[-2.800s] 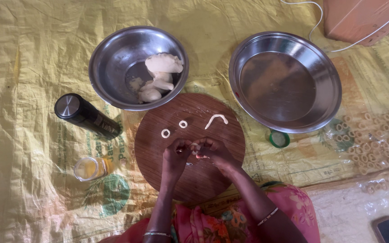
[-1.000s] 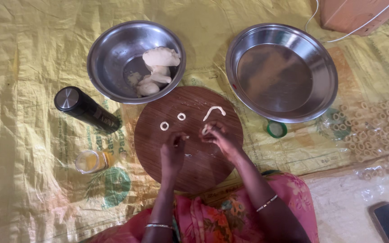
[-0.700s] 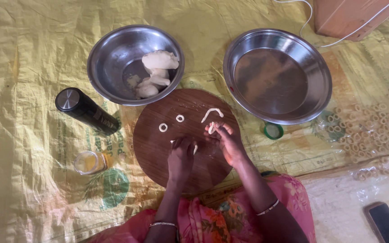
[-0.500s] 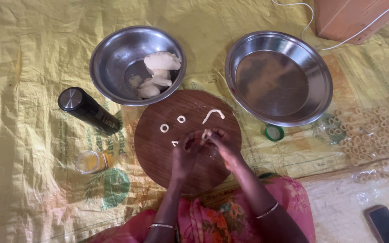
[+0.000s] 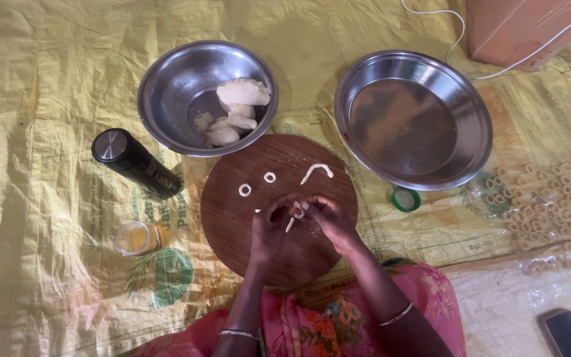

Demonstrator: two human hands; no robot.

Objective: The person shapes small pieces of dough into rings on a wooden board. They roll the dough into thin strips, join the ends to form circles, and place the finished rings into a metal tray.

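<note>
- Since 0.5 s ago: both hands sit at the same spot over the board, fingertips meeting; the dough strip between them now hangs lower toward the board. Bowls, bottle and jar unchanged.
- Yellow woven sheet [image 5: 47,79] covers the floor and carries everything.
- Empty steel pan [image 5: 477,125], upper right, just beside the board.
- Steel bowl [image 5: 160,99], upper left, touching the board's top edge; pale dough lumps [image 5: 238,106] lie inside.
- Round wooden board [image 5: 232,231], centre, between the bowls and the person's lap.
- Black bottle [image 5: 133,162] lies tilted left of the board; small jar with yellow contents [image 5: 135,238] below it.
- Left hand [image 5: 269,231]: fingers narrowed, pinching one end of the dough strip [image 5: 297,213].
- Right hand [image 5: 328,218]: fingers narrowed, pinching the other end of the same strip, just above the board's middle.
- Curved dough strip [image 5: 317,172] on the board, upper right, apart from the hands.
- Two finished dough rings [image 5: 244,190] on the board, upper left.
- Green ring [image 5: 404,198] on the sheet, below the pan.
</note>
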